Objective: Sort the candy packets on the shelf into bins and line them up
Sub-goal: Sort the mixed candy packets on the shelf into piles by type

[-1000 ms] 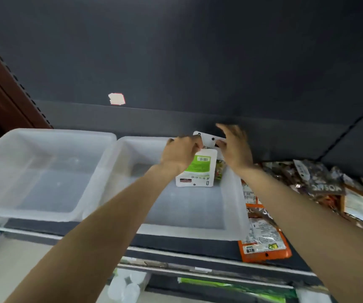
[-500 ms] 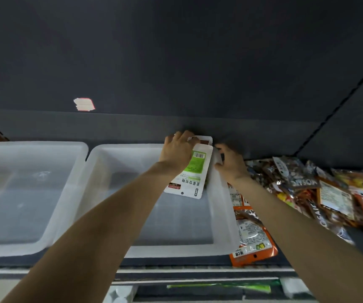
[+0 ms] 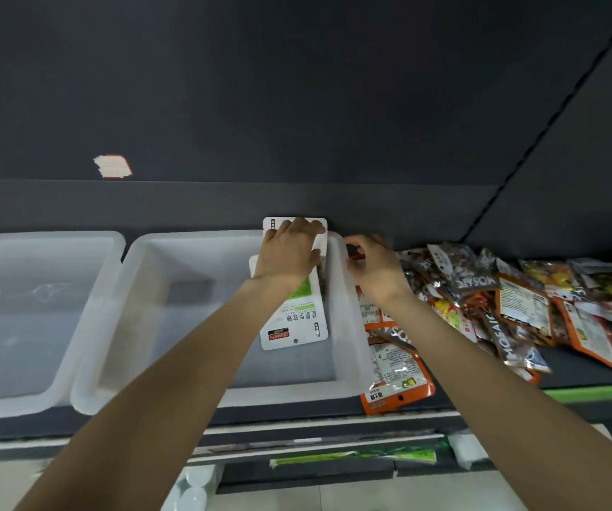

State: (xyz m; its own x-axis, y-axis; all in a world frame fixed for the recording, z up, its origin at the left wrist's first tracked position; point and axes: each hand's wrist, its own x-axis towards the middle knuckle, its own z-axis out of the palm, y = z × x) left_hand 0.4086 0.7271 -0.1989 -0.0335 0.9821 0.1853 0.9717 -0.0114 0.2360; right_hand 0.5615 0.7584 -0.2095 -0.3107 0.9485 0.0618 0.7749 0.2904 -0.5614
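Two clear plastic bins sit side by side on the dark shelf. A white candy packet with a green label (image 3: 297,319) lies in the middle bin (image 3: 201,398), along its right wall. A second white packet (image 3: 272,225) stands behind it at the bin's back edge. My left hand (image 3: 289,252) rests flat on both packets with its fingers spread over the upper one. My right hand (image 3: 376,269) is just outside the bin's right wall, fingers curled near the far corner. I cannot make out whether it holds anything.
The left bin (image 3: 35,403) holds nothing. A loose pile of orange, brown and yellow candy packets (image 3: 507,293) covers the shelf to the right. One orange packet (image 3: 396,385) lies against the middle bin near the shelf's front edge. Dark back wall behind.
My left hand pushed the white packets toward the bin's back right side and now lies flat on them. My right hand left the packet and moved outside the bin wall.
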